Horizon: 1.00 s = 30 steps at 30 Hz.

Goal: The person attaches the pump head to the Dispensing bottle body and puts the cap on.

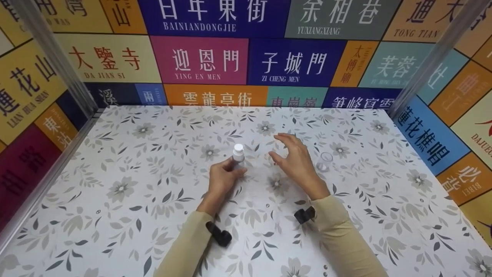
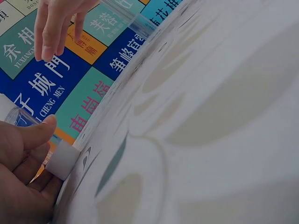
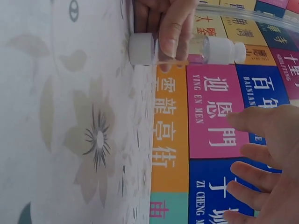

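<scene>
A small clear bottle [image 3: 196, 50] with a white base and a white pump top [image 1: 238, 150] stands upright on the table. My left hand [image 1: 223, 177] grips its middle between thumb and fingers, hiding part of the clear body. In the left wrist view that hand [image 2: 28, 158] is close to the white base [image 2: 63, 160]. To the right of the bottle, my right hand [image 1: 296, 159] is raised above the table, holding nothing, its fingers spread and slightly bent. A clear, cup-shaped cap [image 1: 324, 161] sits on the table just beyond the right wrist.
A white tablecloth [image 1: 123, 215] with grey flowers and leaves covers the table. Colourful panels [image 1: 207, 59] with lettering rise along the back and both sides. Metal posts [image 1: 430, 61] stand at the back corners. Each sleeve carries a black wrist mount [image 1: 221, 235].
</scene>
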Tool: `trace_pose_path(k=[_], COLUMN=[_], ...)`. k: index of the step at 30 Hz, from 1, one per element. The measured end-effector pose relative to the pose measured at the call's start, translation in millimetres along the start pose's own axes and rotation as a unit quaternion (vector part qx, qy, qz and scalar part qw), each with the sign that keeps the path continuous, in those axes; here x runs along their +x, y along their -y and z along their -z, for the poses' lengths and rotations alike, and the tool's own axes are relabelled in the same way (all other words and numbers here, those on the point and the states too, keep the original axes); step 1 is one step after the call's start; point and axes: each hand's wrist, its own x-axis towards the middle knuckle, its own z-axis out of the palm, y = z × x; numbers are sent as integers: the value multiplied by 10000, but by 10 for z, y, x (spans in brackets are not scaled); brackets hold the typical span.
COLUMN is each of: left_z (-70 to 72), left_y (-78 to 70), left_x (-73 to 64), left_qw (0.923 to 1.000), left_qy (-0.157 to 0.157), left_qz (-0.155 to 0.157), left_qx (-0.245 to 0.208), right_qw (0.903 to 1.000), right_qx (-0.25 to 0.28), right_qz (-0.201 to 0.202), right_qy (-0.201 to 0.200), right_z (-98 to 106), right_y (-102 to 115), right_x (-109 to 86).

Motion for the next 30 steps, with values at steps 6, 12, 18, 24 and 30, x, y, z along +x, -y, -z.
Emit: trace_pose_path(k=[6, 12, 18, 24, 30], left_z=[1, 3, 13, 7, 8], left_y=[-17, -17, -13, -13, -9], left_x=[6, -5, -9, 1, -5], left_qw=[10000, 9997, 9998, 9997, 9998], left_qy=[-1, 95, 51, -3, 57], left_qz=[11, 35, 63, 34, 53], left_qx=[-51, -222, -179, -261, -174], right_qw=[9994, 9990, 9983, 9976, 9969], right_qx=[161, 187, 212, 239, 190], right_qz=[-278, -347, -486, -558, -722], right_qy=[-109, -206, -226, -332, -261], right_z=[91, 162, 210, 249, 324], right_y=[-84, -181, -270, -343, -437], right_x=[17, 2, -8, -22, -49])
